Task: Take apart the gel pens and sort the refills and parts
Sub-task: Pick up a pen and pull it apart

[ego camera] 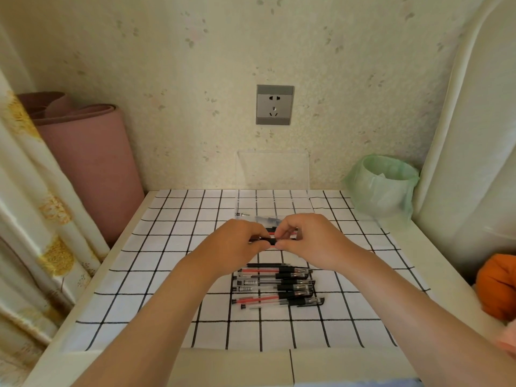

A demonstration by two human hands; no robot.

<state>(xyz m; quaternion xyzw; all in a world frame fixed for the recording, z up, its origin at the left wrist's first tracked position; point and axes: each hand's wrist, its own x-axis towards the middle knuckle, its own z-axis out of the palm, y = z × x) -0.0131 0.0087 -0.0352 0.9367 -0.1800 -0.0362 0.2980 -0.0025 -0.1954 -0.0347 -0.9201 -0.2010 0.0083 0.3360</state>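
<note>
Together, both hands' fingers [282, 245] pinched on one gel pen [269, 241] (perhaps red).

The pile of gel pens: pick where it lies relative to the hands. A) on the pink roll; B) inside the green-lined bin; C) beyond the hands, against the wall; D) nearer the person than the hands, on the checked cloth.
D: the pile of gel pens lies on the checked cloth, nearer the person than the left hand and right hand, which together hold one pen above it.

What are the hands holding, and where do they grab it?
One gel pen, held above the cloth. The left hand grips its black grip section; the right hand pinches the other end.
</note>
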